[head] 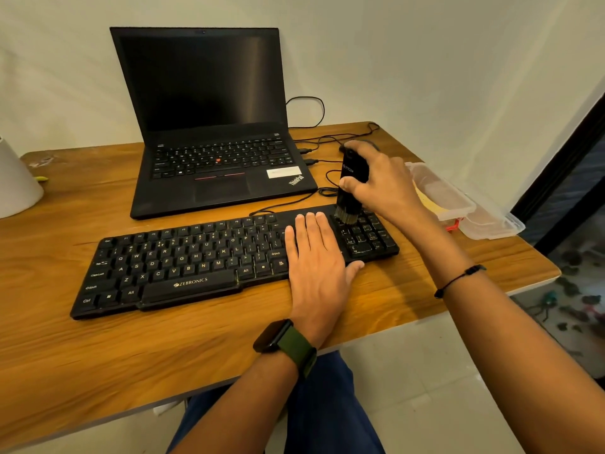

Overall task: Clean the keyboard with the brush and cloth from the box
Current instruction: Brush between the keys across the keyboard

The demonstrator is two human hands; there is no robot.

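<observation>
A black keyboard [183, 263] lies across the wooden table [98, 355], angled down to the left. My left hand [316, 260] rests flat on its right part, fingers straight, thumb at the front edge. My right hand [376, 178] grips a black brush [352, 188] held upright, its grey bristles touching the top of the number pad. A clear plastic box [465, 204] stands at the right, with a yellow cloth [425, 198] inside it.
An open black laptop [209, 126] with a dark screen stands behind the keyboard, and cables [327, 139] run from its right side. A white object [16, 185] sits at the far left. The table's right edge is just beyond the box.
</observation>
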